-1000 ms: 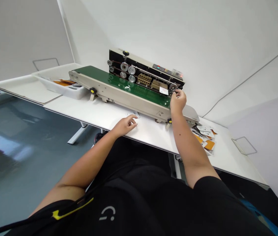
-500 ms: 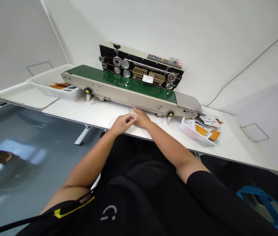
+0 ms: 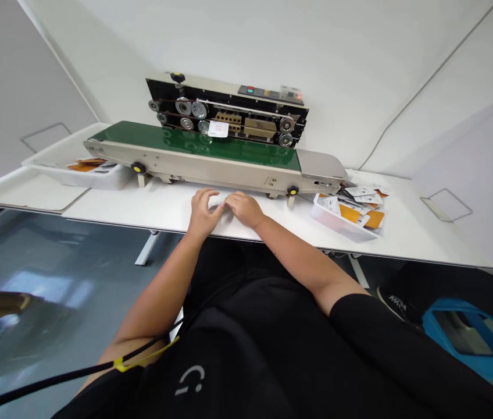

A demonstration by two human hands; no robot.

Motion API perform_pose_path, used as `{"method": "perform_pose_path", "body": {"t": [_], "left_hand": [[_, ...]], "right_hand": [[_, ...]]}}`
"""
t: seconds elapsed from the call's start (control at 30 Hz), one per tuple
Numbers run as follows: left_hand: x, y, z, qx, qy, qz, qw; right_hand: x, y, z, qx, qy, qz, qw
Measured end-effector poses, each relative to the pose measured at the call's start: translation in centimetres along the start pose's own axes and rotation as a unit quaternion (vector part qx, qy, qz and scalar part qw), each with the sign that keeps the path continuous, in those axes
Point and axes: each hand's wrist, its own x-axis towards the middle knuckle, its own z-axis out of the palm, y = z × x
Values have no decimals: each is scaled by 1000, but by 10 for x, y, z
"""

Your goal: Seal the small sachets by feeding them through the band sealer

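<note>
Over the white table (image 3: 172, 212), close to the front side of the belt sealing machine (image 3: 224, 166), my two hands almost meet. My left hand (image 3: 204, 212) has its thumb and fingers spread apart in a curve, with nothing visible in them. Beside its thumb tip, my right hand (image 3: 245, 209) is closed, fingers bent and pressed together; whatever they may hold is hidden. Behind my hands, a small white packet (image 3: 218, 129) stands on the green belt (image 3: 246, 148), against the rollers of the machine.
Right of the machine, a white bin (image 3: 342, 224) is heaped with white and orange packets (image 3: 351, 212). On the left, another white tray (image 3: 118, 177) holds several orange and grey packets (image 3: 87, 164). A blue bin (image 3: 468, 331) sits on the floor at lower right.
The white packet has travelled left along the belt. My left hand has gone from pinching beside my right hand to fingers spread, and the white piece between my hands no longer shows. The view has shifted.
</note>
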Motion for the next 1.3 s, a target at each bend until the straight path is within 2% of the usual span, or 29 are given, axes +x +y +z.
{"method": "perform_pose_path", "body": {"t": [0.1, 0.2, 0.33, 0.47, 0.57, 0.7, 0.93, 1.1, 1.2, 1.3], "left_hand": [[1, 2, -2, -29, -48, -39, 998], [-2, 5, -5, -66, -109, -77, 989], [-5, 5, -7, -125, -123, -118, 977], [-3, 1, -6, -251, -145, -175, 941], [0, -1, -5, -299, -138, -210, 921], [-1, -1, -5, -307, -115, -214, 920], [-1, 0, -6, -309, -82, -209, 924], [-1, 0, -7, -259, -96, -208, 938], [0, -3, -4, -270, -81, -228, 932], [2, -9, -1, -310, -23, -242, 919]], "right_hand": [[-4, 0, -4, 80, 48, 30, 995], [-4, 6, -6, 197, 40, 84, 976], [-4, 15, -2, 323, 22, 125, 938], [-4, 23, 1, 395, 31, 166, 903], [-6, 27, 0, 437, 18, 176, 882], [-7, 30, -1, 472, 5, 183, 862], [-8, 25, -1, 423, 57, 204, 881], [-7, 18, -7, 396, 94, 220, 886], [-5, 18, -10, 434, 119, 227, 864], [-4, 15, -11, 497, 125, 226, 828]]}}
